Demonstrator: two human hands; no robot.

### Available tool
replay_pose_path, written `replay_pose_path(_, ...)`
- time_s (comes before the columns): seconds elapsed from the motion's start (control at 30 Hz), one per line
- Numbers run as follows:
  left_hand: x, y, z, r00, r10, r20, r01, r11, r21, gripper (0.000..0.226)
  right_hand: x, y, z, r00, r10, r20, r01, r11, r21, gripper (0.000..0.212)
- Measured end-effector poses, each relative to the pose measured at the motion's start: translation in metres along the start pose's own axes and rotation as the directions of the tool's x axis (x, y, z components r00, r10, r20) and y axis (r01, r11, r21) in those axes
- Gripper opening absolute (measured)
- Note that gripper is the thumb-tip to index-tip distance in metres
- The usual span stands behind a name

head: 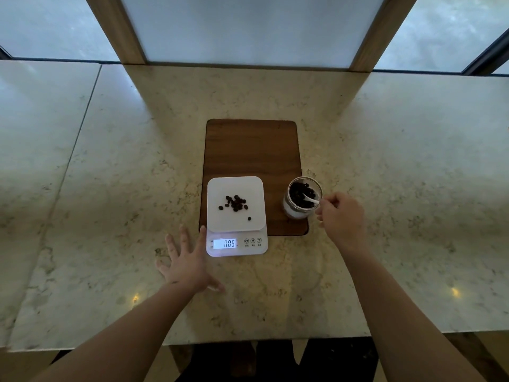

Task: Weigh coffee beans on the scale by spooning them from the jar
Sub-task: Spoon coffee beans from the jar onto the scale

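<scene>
A white digital scale (217,188) sits at the near left corner of a wooden board (252,150); its lit display reads 009. A small pile of dark coffee beans (235,204) lies on its platform, one bean apart at the lower right. To the right on the board stands an open glass jar (301,198) holding beans. My right hand (341,216) pinches the handle of a white spoon (309,199) whose bowl is down inside the jar. Flat on the counter just left of the scale rests my left hand (187,260), fingers spread, holding nothing.
The marble counter (399,161) stretches wide on both sides, with a seam at the left. Two wooden posts (118,28) and frosted window panes rise behind it. The counter's near edge (248,341) runs close below my forearms.
</scene>
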State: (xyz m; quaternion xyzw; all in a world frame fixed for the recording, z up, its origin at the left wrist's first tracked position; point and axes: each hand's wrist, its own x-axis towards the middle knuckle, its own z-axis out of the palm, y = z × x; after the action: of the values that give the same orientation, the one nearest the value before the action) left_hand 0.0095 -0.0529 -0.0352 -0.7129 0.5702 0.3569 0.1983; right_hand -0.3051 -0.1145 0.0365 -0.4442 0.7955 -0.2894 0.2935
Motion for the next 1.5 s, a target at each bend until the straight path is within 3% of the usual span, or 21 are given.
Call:
replay_pose_path(0.2,0.000,0.002,-0.001,1.000,0.006,0.002,-0.006,1.000,-0.008,0.166,-0.002,-0.004,-0.002,0.975,0.211,0.064,-0.220,0.929,0.296,0.015)
replay_pose_path(0.47,-0.003,0.002,-0.002,1.000,0.011,0.003,-0.011,1.000,0.001,0.165,-0.002,0.005,-0.003,0.931,0.334,0.145,-0.362,0.806,0.468,0.015)
replay_pose_path(1.1,-0.001,0.001,0.000,1.000,0.012,-0.013,-0.012,1.000,-0.011,0.165,-0.005,0.009,-0.009,0.887,0.384,0.256,-0.459,0.681,0.570,0.008)
replay_pose_path(1.5,0.000,0.001,0.001,1.000,0.011,-0.009,-0.011,1.000,-0.017,0.166,-0.008,0.007,-0.008,0.880,0.408,0.246,-0.465,0.629,0.623,0.007)
